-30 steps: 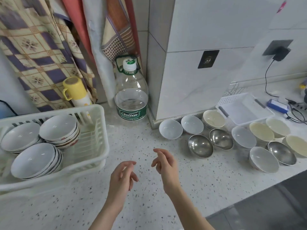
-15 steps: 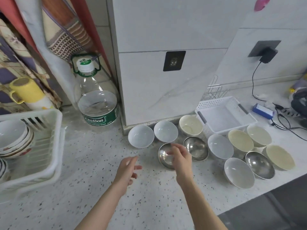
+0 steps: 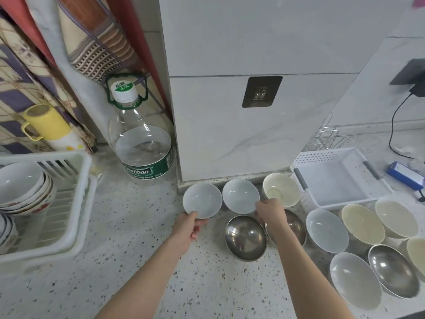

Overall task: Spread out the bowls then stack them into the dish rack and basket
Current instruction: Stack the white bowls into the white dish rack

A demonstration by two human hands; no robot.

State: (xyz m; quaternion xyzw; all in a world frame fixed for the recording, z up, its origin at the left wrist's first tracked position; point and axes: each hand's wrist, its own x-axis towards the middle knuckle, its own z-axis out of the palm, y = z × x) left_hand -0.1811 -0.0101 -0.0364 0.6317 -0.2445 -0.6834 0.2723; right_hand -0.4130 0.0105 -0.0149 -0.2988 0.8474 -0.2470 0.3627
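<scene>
Two hands reach at once: the left hand (image 3: 187, 229) pinches the near rim of one pale bowl (image 3: 202, 200), the right hand (image 3: 268, 212) grips the next bowl (image 3: 240, 196) (probably to lift both toward the dish rack (image 3: 76, 217)). All stands on a speckled counter (image 3: 128, 261) below white tiles.

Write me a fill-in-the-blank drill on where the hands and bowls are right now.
The left hand grips the rim of a ____ bowl.
The right hand reaches over a ____ bowl.
The white basket beside the cream bowl holds ____ bowls.
Missing: white; steel; no
</scene>
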